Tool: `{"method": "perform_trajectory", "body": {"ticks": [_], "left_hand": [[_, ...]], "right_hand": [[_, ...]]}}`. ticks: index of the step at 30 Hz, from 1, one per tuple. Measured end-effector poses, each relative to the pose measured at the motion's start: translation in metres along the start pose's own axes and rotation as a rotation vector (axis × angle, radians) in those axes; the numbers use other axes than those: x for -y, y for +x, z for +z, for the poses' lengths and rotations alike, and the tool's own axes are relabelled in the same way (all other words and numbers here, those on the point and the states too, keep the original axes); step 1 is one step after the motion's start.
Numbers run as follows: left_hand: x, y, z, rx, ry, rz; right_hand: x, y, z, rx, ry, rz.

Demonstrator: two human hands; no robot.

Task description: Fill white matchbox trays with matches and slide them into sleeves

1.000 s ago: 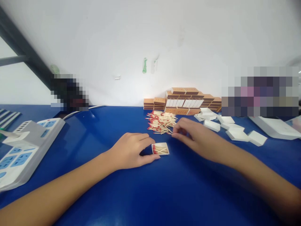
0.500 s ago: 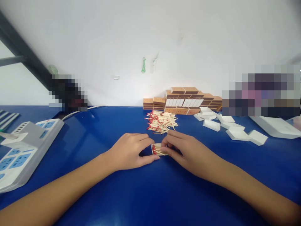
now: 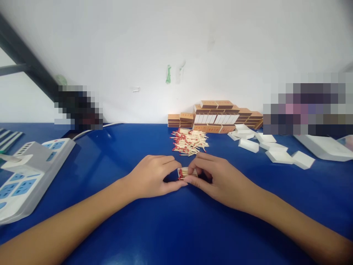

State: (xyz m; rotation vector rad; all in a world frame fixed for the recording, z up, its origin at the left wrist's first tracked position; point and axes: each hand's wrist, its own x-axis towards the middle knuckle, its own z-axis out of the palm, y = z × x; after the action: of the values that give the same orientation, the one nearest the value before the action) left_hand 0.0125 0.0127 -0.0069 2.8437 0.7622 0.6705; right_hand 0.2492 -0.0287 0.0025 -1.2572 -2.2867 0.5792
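A small white matchbox tray [image 3: 178, 172] lies on the blue table, with red-headed matches [image 3: 182, 174] lined up inside it. My left hand [image 3: 154, 176] grips the tray's left end, thumb on the near side and fingers on the far side. Over the tray's right part, my right hand [image 3: 213, 175] is closed, its thumb at the near edge and its fingertips on the matches. Those fingers hide much of the right end. Just beyond both hands spreads a loose pile of matches [image 3: 190, 141].
Brown matchboxes [image 3: 213, 129] are stacked against the wall, with a row of white trays [image 3: 216, 119] among them. Several white trays [image 3: 275, 156] lie scattered at the right. A power strip [image 3: 41, 173] with a plugged-in adapter sits on the left.
My right thumb has moved left and down to the tray's near edge, and the fingers have shifted over the matches. My left hand keeps its hold.
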Motion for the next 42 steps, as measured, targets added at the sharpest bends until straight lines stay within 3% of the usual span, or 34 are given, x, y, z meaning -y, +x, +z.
{"method": "perform_trajectory", "body": {"ticks": [15,22,42], "left_hand": [[0.001,-0.001,0.001,0.025,0.021,0.005],[0.005,-0.001,0.002,0.007,0.005,0.047],[0.003,-0.002,0.003,-0.005,0.014,0.089]], "right_hand": [[-0.005,0.000,-0.003,-0.064,-0.041,-0.050],[-0.002,-0.002,-0.007,0.078,0.085,-0.087],[0.009,-0.005,-0.002,0.199,0.049,0.055]]}}
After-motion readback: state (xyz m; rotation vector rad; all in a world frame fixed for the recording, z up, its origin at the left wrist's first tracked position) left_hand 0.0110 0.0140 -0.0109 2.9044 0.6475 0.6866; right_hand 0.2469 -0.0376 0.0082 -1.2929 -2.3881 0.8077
